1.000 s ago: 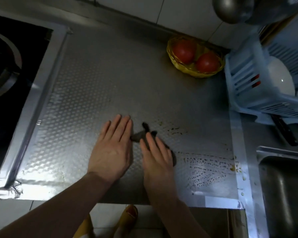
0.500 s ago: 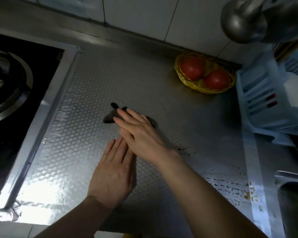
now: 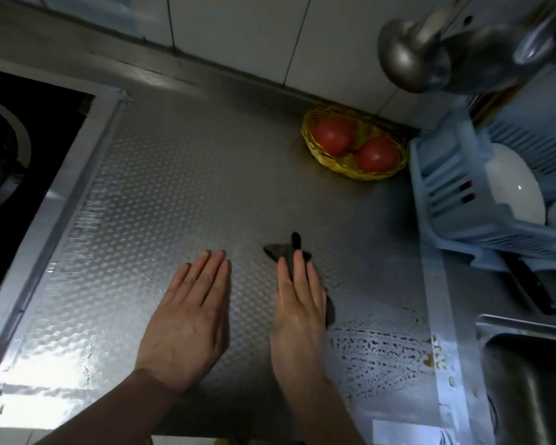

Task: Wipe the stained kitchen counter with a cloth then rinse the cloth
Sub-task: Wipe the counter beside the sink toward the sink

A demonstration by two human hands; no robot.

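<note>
A dark cloth (image 3: 281, 250) lies flat on the embossed steel counter (image 3: 161, 194), mostly covered by my right hand (image 3: 297, 303), which presses on it palm down with fingers straight. Only the cloth's far corner and right edge show. My left hand (image 3: 190, 313) rests flat on the bare counter just to its left, holding nothing. Brown smeared stains (image 3: 379, 345) and yellowish drops (image 3: 435, 351) mark the counter to the right of my right hand, near the sink.
A yellow basket (image 3: 312, 146) with two tomatoes sits at the back wall. A blue dish rack (image 3: 443, 200) with white bowls stands right, a black-handled knife (image 3: 527, 284) below it. The sink (image 3: 527, 364) is at lower right, the gas stove (image 3: 20, 149) at left.
My right hand has swept the cloth from the far left of the counter back toward me and to the right. My left hand stays flat in about the same place.
</note>
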